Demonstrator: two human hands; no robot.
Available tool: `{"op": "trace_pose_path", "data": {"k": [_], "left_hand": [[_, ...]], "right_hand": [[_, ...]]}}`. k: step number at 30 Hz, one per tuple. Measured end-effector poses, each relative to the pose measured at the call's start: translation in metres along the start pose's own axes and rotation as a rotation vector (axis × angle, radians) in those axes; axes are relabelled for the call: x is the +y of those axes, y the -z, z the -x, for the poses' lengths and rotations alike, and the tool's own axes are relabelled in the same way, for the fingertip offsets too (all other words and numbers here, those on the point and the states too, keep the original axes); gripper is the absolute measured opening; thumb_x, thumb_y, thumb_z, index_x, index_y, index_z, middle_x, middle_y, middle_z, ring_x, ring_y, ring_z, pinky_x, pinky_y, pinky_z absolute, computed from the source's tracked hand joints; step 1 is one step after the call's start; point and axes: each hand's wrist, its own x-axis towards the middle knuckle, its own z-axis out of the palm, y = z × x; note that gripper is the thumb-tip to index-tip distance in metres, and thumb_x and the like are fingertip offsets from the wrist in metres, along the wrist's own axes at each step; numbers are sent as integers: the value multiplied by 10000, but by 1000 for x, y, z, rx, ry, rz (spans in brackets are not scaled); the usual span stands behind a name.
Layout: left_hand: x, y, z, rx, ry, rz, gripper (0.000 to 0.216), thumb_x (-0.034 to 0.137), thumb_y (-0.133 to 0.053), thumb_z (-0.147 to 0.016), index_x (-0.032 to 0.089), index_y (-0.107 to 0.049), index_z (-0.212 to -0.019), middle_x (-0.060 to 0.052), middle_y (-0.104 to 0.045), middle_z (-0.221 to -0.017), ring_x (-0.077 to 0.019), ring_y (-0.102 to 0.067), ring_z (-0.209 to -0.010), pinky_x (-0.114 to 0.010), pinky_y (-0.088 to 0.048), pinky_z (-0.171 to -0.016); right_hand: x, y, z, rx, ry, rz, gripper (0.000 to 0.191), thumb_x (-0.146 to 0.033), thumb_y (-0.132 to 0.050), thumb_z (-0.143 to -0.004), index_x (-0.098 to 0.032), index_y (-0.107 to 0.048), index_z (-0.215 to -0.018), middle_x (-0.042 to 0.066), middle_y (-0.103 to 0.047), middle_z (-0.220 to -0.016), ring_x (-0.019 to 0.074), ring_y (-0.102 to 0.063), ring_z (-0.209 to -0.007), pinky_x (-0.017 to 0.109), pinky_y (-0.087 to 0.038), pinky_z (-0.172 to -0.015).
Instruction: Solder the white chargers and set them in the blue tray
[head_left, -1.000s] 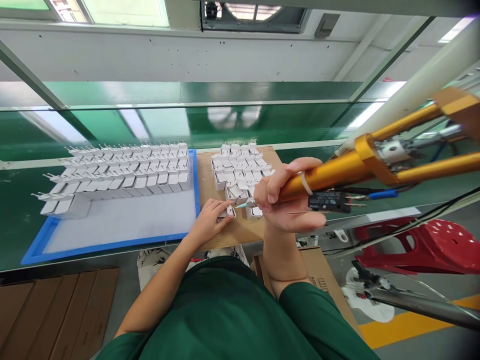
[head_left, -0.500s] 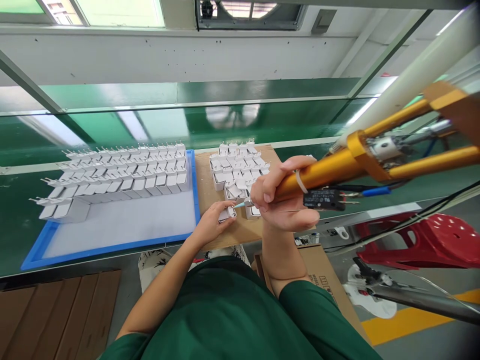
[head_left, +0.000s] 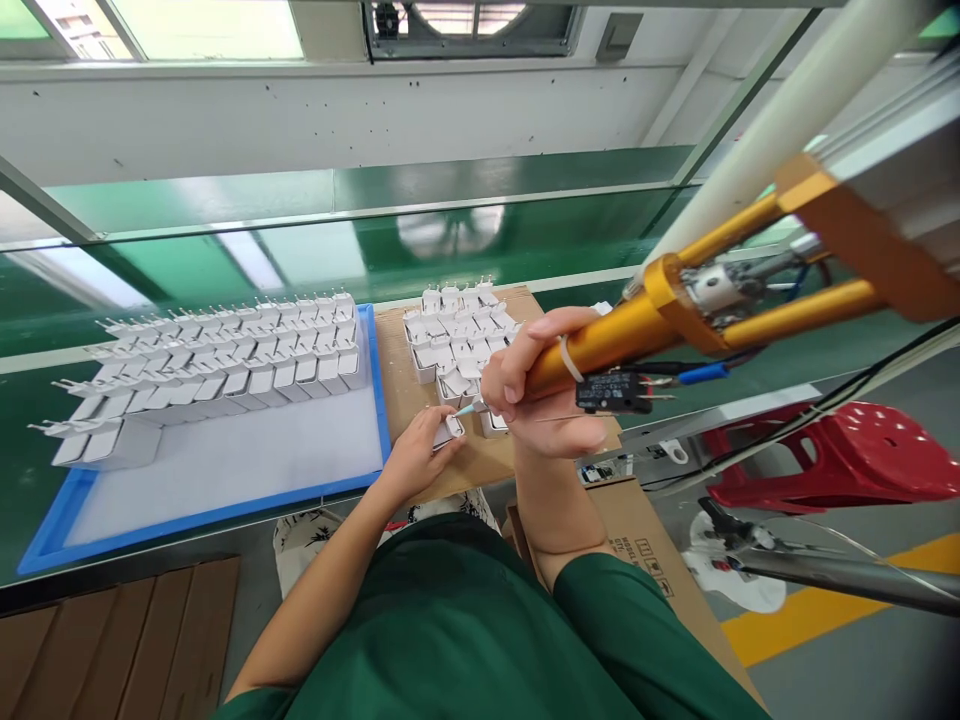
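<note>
My left hand (head_left: 417, 452) pinches a small white charger housing (head_left: 452, 430) on a brown cardboard sheet (head_left: 480, 465). My right hand (head_left: 540, 390) is wrapped round the golden handle of a hanging dispenser tool (head_left: 645, 325). The tool's thin teal tip (head_left: 465, 410) points down at the housing in my left hand. Behind the tip stands a cluster of open white housings (head_left: 457, 335) on the same cardboard.
To the left lies a blue tray (head_left: 225, 500) with a white liner and rows of white plug housings (head_left: 217, 365). A green conveyor belt (head_left: 300, 250) runs behind. A red plastic stool (head_left: 847, 465) and a cardboard box (head_left: 645, 550) are at the right.
The view has drifted right and down a little, so everything sits further left. Both hands keep the same grip, with the tool tip still at the housing.
</note>
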Motion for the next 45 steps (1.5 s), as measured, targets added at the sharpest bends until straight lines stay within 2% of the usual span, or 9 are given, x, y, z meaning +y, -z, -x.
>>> {"op": "trace_pose_path", "data": {"k": [3,10,16,20,25,28,31,35,45], "left_hand": [[2,-1,1,-2,34,-17,290,390,-536,-976,203,-522,-1198,-108,-671,-1183,-280,-625,-1134,-421,-485,-979],[13,-7,2,20,162,-147,309,359,-533,-968,228,-505,-1246,-92,-690,-1183,-285,-654,-1134,-404,-520,-906],[14,-17,4,124,134,-202,316,383,-515,-975,240,-511,-1256,-87,-673,-1227,-280,-647,-1151,-397,-531,-902],[13,-19,3,149,106,-223,282,367,-539,-957,246,-553,-1211,-80,-691,-1154,-281,-660,-1089,-400,-524,-887],[16,-20,1,170,135,-333,273,361,-575,-930,246,-575,-1177,-80,-705,-1083,-281,-671,-1019,-395,-503,-859],[17,-20,2,195,120,-384,311,368,-603,-911,225,-582,-1186,-112,-703,-1160,-311,-657,-1067,-440,-486,-905],[16,-20,2,235,57,-348,309,354,-593,-924,218,-590,-1201,-134,-681,-1261,-320,-630,-1150,-462,-474,-954],[13,-23,1,259,28,-220,249,329,-577,-949,233,-613,-1176,-96,-713,-1207,-270,-650,-1131,-403,-502,-962],[6,-24,1,261,74,-82,270,397,-663,-908,227,-674,-1117,-67,-731,-1063,-253,-662,-1037,-351,-518,-890]], "right_hand": [[-2,-1,0,31,-8,31,609,-820,-583,-694,-372,-581,-1107,-97,-468,-549,76,-246,-291,229,-242,-227],[-4,-5,-1,10,8,-30,535,-735,-639,-740,-366,-592,-1125,-98,-459,-584,58,-258,-304,204,-253,-248],[-1,-4,-1,-1,15,-50,560,-758,-638,-722,-384,-601,-1137,-94,-460,-576,62,-233,-303,222,-238,-254],[0,-4,1,37,-23,-13,587,-814,-619,-680,-409,-590,-1104,-103,-420,-557,75,-233,-300,235,-248,-256],[-2,-5,1,71,-80,10,648,-843,-634,-627,-361,-590,-1058,-108,-384,-539,74,-243,-298,239,-246,-248],[-3,-5,1,47,-55,-25,588,-781,-653,-680,-354,-582,-1077,-105,-399,-559,70,-247,-305,235,-248,-255],[-2,-3,2,33,-50,-11,574,-782,-634,-699,-374,-571,-1097,-103,-405,-572,74,-247,-317,238,-266,-265],[1,0,4,51,-81,34,647,-851,-599,-659,-375,-567,-1097,-98,-395,-565,85,-254,-333,249,-290,-278],[-5,-3,-1,-35,31,-130,501,-627,-655,-792,-307,-604,-1173,-104,-474,-641,39,-326,-341,186,-290,-285]]}}
